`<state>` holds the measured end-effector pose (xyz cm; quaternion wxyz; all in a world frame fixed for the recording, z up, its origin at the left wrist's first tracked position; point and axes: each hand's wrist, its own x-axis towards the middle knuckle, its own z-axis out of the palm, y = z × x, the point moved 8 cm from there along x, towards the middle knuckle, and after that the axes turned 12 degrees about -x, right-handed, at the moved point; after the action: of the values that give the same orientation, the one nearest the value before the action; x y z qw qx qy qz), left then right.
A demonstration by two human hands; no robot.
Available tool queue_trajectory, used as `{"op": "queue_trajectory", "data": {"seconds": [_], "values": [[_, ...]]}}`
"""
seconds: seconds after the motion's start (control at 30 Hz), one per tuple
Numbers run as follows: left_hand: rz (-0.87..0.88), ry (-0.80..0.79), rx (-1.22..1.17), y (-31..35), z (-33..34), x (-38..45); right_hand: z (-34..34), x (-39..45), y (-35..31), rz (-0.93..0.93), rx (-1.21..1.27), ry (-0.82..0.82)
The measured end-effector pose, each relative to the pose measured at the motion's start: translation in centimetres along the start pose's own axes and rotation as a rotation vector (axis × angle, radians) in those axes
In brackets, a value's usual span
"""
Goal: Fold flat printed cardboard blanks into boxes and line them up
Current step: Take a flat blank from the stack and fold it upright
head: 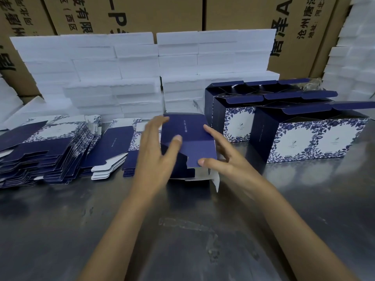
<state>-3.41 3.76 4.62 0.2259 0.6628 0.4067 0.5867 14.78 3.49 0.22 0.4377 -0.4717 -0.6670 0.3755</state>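
A partly folded navy blank stands on the steel table in the middle, one flap bent forward and white inner tabs showing at its base. My left hand lies against its left side with straight fingers, the thumb pressing on the front panel. My right hand holds the right side: its thumb is on the lower flap, its index finger runs along the edge and its other fingers sit behind. Stacks of flat blanks lie to the left. Folded boxes with blue floral fronts stand in rows at the right, lids open.
White foam slabs are piled in a wall behind the work area, and more rise at the far right. Brown shipping cartons with black print stand behind them. A smaller blank pile lies just left of my hands.
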Motion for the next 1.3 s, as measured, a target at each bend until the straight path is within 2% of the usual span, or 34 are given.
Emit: {"op": "queue_trajectory", "data": {"seconds": [0.07,0.13,0.33,0.57,0.83,1.07,1.3], "values": [[0.018,-0.151,0.051,-0.4,1.7,-0.3,0.5,-0.1,0.2,0.009,0.020,-0.047],[0.031,-0.187,0.101,-0.7,2.2,-0.5,0.2,-0.2,0.1,0.015,0.006,-0.048],[0.005,-0.183,-0.060,-0.4,2.4,-0.6,-1.6,-0.7,-1.4,-0.015,-0.030,0.059],[0.049,-0.138,-0.059,0.4,3.3,-1.1,-2.5,-0.9,-2.8,-0.146,-0.080,0.215],[0.114,-0.104,-0.004,0.4,3.2,-1.2,-2.4,-0.3,-2.3,-0.148,-0.153,0.251],[0.018,-0.065,-0.185,0.0,2.9,-1.0,-2.3,-0.3,-2.0,-0.118,-0.089,0.235],[0.020,-0.030,-0.209,0.0,3.1,-1.1,-2.2,-0.2,-2.1,-0.117,-0.117,0.324]]}}
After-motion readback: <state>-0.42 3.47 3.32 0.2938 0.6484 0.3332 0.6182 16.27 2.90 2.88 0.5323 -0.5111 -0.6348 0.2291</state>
